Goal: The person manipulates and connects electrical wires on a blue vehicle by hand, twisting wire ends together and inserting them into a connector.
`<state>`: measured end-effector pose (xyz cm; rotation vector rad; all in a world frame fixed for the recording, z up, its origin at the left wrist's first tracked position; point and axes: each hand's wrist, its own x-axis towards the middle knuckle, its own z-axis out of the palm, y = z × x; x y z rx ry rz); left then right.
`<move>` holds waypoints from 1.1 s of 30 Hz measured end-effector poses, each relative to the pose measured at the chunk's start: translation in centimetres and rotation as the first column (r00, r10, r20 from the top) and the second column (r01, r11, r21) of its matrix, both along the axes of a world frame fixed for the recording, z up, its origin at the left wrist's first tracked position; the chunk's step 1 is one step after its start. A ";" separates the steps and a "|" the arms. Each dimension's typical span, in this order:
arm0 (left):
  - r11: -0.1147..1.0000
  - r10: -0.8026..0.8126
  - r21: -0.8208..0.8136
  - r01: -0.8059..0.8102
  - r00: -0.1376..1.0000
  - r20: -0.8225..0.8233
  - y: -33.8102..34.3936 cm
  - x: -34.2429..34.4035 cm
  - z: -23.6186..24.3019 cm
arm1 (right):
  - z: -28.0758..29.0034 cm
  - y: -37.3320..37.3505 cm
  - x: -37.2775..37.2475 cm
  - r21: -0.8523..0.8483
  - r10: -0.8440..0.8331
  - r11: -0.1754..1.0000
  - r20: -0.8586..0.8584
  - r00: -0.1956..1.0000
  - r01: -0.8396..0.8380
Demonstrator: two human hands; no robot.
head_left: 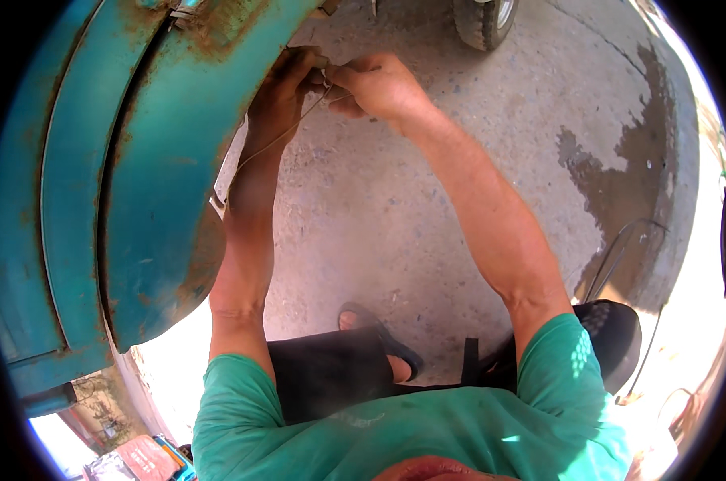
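Under the edge of a rusty teal vehicle panel (170,176), my two hands nearly meet at the top of the view. My left hand (287,84) is closed beside the panel edge, partly in shadow. A small pale piece (322,62) shows at its fingertips, too small to name. My right hand (383,88) comes from the right with thumb and forefinger pinched on a thin wire (257,152). From the fingers, this wire runs down across my left forearm toward the panel's lower edge. The exact grip of the left fingers is hidden.
A vehicle wheel (486,22) stands on the concrete floor (363,208) at the far side. To the right lie a dark wet patch (631,160) and a black cable (611,264). Several packages (148,458) sit at the lower left. My sandalled foot (379,337) is below.
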<state>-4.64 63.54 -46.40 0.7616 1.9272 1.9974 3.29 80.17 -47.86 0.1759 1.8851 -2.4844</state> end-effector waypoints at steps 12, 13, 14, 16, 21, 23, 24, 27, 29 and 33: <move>0.983 0.134 -0.133 -0.128 0.990 0.035 0.1 1.7 0.5 | 0.7 0.6 0.6 0.455 0.133 0.887 -0.085 0.988 -0.080; 0.978 0.148 -0.150 -0.144 0.989 0.014 0.3 1.9 0.6 | 1.0 0.6 0.8 0.435 0.122 0.897 -0.064 0.990 -0.082; 0.973 0.160 -0.167 -0.159 0.987 -0.007 0.5 2.1 0.6 | 1.3 0.4 1.0 0.416 0.111 0.906 -0.044 0.993 -0.083; 0.974 0.170 -0.148 -0.171 0.985 -0.019 0.8 2.5 0.8 | 1.3 0.4 1.2 0.381 0.097 0.921 -0.019 0.995 -0.082; 0.996 0.082 -0.047 -0.079 0.993 0.086 0.9 1.9 0.6 | 1.2 0.8 1.1 0.215 0.134 0.966 0.039 0.990 -0.140; 0.996 0.059 -0.070 -0.053 0.994 0.088 0.6 1.7 0.7 | 1.2 0.8 0.9 0.199 0.153 0.967 0.055 0.987 -0.161; 0.991 0.063 -0.122 -0.054 0.995 0.071 0.4 1.6 0.7 | 1.3 0.8 0.8 0.191 0.164 0.966 0.062 0.985 -0.173; 0.965 0.087 -0.248 -0.081 0.996 0.015 0.4 1.8 1.4 | 1.5 1.0 0.9 0.236 0.172 0.953 0.088 0.981 -0.188; 0.948 0.123 -0.292 -0.127 0.992 -0.029 0.6 2.3 1.9 | 1.4 0.6 0.9 0.261 0.150 0.951 0.088 0.985 -0.168; 0.958 0.053 -0.281 -0.047 0.999 0.010 -0.5 1.6 1.4 | 1.3 0.3 0.8 0.205 0.164 0.962 0.096 0.982 -0.180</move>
